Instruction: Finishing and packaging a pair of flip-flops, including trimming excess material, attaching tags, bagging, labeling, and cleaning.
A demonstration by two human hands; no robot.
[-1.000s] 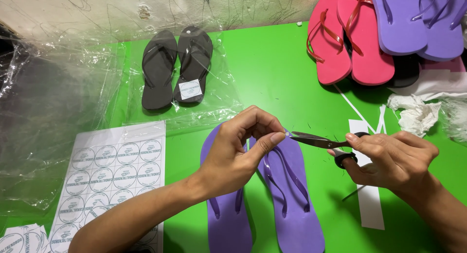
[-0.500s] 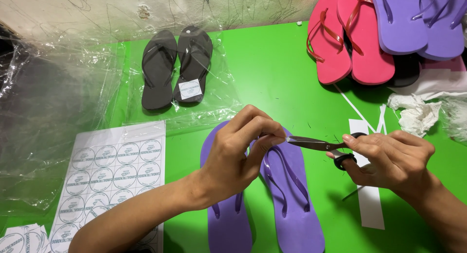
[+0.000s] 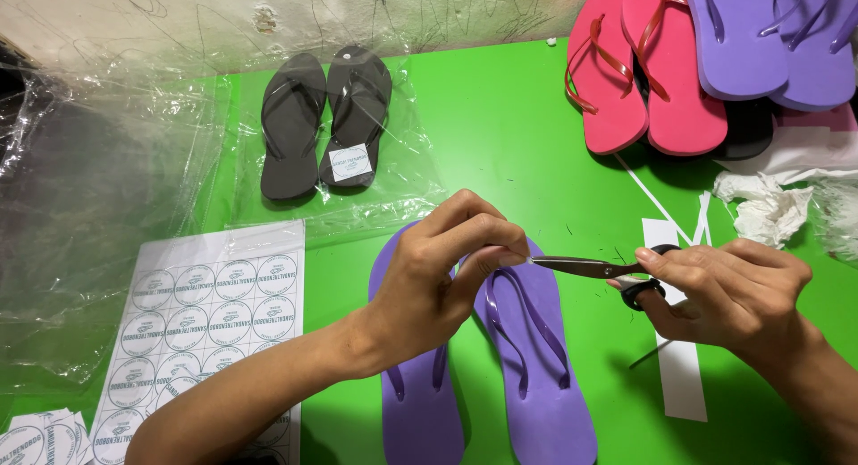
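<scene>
Two hands (image 3: pixel 438 277), scissors (image 3: pixel 594 268), bagged black sandals (image 3: pixel 323 125)

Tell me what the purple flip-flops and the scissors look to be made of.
Purple flip-flops: probably foam rubber, matte, flat soles; the thin straps look glossier, likely soft plastic.
Scissors: blades seem metal, grey with a dull shine; the handle loops in the right hand look like black plastic.

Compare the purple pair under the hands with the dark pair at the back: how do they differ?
The purple flip-flops lie bare on the green table; the dark grey flip-flops lie under clear plastic wrap. The grey pair carries a square label; the purple shows none. Both lie side by side, straps up.
</scene>
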